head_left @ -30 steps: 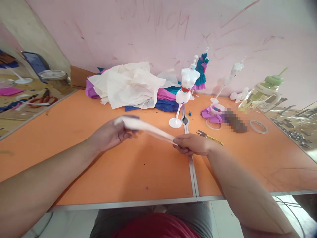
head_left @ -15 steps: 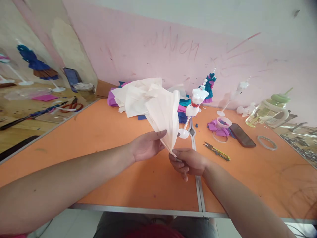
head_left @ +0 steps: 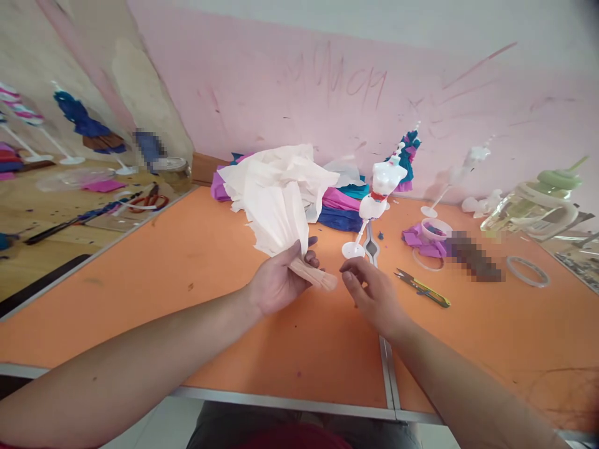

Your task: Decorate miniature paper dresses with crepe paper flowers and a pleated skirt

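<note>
My left hand [head_left: 281, 280] is closed around the gathered neck of a sheet of white crepe paper [head_left: 279, 218]. The paper fans out beyond the fingers, and its bunched end [head_left: 322, 279] sticks out toward the right. Just right of that end is my right hand [head_left: 372, 293], its thumb and index finger bent and apart, with nothing seen between them. A small white mannequin [head_left: 386, 178] with a red band at the waist stands on a round base behind my right hand. Thread snips [head_left: 423, 290] lie on the orange table [head_left: 210, 337] to the right.
More white paper [head_left: 299, 168] lies on folded blue, pink and teal paper [head_left: 344, 215] by the wall. Purple scraps, a roll of tape [head_left: 436, 229], a clear ring [head_left: 528, 271] and a green-lidded jug [head_left: 538, 199] are at right. Dressed mannequins [head_left: 93, 125] and orange-handled scissors [head_left: 148, 201] occupy the left table.
My right hand has let go of the paper's gathered tip and moved slightly right. The left hand has shifted down and now grips the neck, and the paper leans farther left.
</note>
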